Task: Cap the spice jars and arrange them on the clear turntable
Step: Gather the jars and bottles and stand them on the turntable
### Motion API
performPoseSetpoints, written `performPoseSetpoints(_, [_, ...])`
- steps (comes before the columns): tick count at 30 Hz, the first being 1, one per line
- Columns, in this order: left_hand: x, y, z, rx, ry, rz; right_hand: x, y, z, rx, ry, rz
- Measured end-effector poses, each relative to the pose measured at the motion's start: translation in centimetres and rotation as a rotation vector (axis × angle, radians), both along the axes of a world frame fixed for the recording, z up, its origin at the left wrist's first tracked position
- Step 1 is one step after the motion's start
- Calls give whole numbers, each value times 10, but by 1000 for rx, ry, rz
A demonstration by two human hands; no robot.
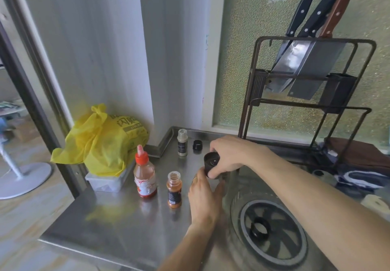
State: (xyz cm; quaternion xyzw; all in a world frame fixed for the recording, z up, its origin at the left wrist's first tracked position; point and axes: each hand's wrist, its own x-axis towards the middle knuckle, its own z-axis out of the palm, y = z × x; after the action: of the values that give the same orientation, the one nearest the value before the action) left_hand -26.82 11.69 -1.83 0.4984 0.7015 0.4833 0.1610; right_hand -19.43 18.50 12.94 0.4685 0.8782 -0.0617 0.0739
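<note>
My left hand (pixel 203 194) wraps a spice jar that it hides almost wholly. My right hand (pixel 230 154) grips a black cap (pixel 211 164) on top of that jar. An uncapped jar of orange spice (pixel 174 189) stands just left of my left hand. Farther back an uncapped jar of pale spice (pixel 182 142) stands near the wall, with a loose black cap (pixel 197 145) beside it. The clear turntable (pixel 272 234) lies at the lower right, and another black cap (pixel 260 228) rests on its middle.
A red-capped sauce bottle (pixel 145 175) stands left of the orange jar. A yellow plastic bag (pixel 101 144) sits on a clear box (pixel 107 181) at the steel counter's (pixel 118 224) left edge. A knife rack (pixel 306 76) with knives stands at the back right.
</note>
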Motion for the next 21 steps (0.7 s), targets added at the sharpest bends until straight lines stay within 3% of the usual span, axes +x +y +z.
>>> performPoseSetpoints(12, [-6,-33,12,-55,65,-79,-9,-15,13,113,-22,31])
performPoseSetpoints(15, [-23,-72,5,116,151,-22,-10,-10,26,177,128,55])
performPoseSetpoints(18, [-54,-91,-6,396,232,186,-6,8,43,179,337,-14])
performPoseSetpoints(21, [-79,-88,-8,320,182,260,-10,31,51,181,358,-82])
